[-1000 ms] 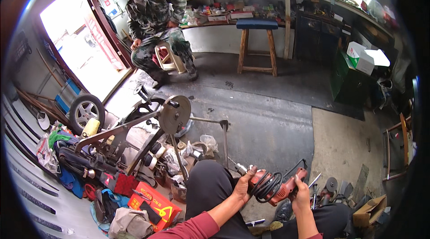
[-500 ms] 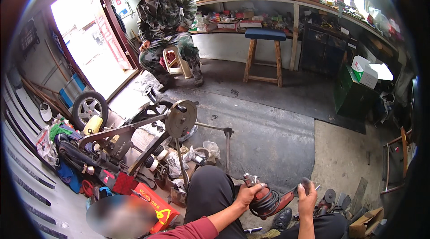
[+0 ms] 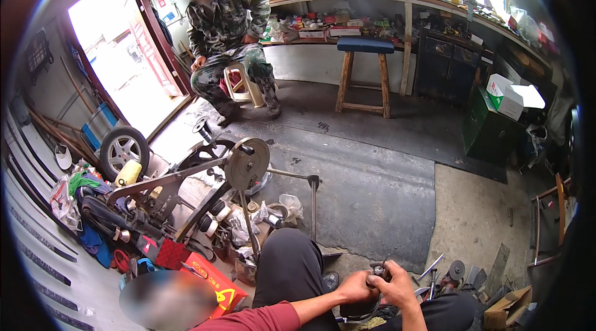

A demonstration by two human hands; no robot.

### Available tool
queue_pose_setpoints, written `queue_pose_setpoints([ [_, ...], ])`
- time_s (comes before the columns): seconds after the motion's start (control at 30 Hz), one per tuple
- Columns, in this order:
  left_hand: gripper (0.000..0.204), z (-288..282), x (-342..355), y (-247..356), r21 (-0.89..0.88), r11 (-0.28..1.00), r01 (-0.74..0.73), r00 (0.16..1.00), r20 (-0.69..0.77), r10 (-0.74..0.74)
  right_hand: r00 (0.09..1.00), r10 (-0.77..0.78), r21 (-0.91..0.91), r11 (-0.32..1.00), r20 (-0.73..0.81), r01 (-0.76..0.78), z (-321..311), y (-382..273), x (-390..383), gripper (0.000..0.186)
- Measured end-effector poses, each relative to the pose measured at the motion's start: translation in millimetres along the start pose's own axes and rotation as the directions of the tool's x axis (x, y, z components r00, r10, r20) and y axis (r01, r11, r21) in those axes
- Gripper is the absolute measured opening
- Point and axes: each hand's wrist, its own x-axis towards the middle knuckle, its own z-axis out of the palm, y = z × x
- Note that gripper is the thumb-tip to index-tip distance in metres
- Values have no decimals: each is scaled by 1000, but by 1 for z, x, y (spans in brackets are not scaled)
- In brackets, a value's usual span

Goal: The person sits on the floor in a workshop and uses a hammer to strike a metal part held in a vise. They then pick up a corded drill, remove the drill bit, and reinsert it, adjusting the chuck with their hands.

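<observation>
My left hand (image 3: 358, 287) is closed around a power tool whose metal head (image 3: 377, 271) pokes out between my hands, over my lap. Fingers of my right hand (image 3: 398, 282) are bent and pressed on that same metal head from the right side. A loop of dark cord (image 3: 360, 317) hangs below the hands. Most of the tool's body is hidden by my hands and wrists. My left knee (image 3: 288, 256) stands bent beside the left forearm.
A hand-cranked machine with a large wheel (image 3: 247, 163) stands ahead left on thin metal legs. Past it, a person in camouflage (image 3: 230, 39) sits on a stool. Tools and a round disc (image 3: 456, 270) lie right of my hands, near an open cardboard box (image 3: 508, 308).
My right hand has moved left onto the tool's head. The tool has turned, and its red body with wound cord is now mostly hidden. The seated person stays put.
</observation>
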Motion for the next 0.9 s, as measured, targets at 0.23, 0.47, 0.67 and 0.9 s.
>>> queue_pose_setpoints([
  [0.23, 30, -6, -4, 15, 119, 992, 50, 998, 24, -53, 1000, 20, -31, 999, 24, -19, -3, -5, -3, 31],
  [0.47, 35, -2, 1, 0, 5, 1000, -4, 1000, 20, 4, 1000, -26, -132, 991, -9, 25, 5, 2, 0, 30],
  [0.67, 34, -11, -5, 12, 152, 983, 106, 994, 23, -110, 999, -28, -83, 996, 29, 30, 5, 2, 0, 32],
  [0.9, 34, -8, -1, 6, 106, 994, -23, 999, 33, 19, 996, 89, -77, 993, 9, -88, 2, 1, -2, 34],
])
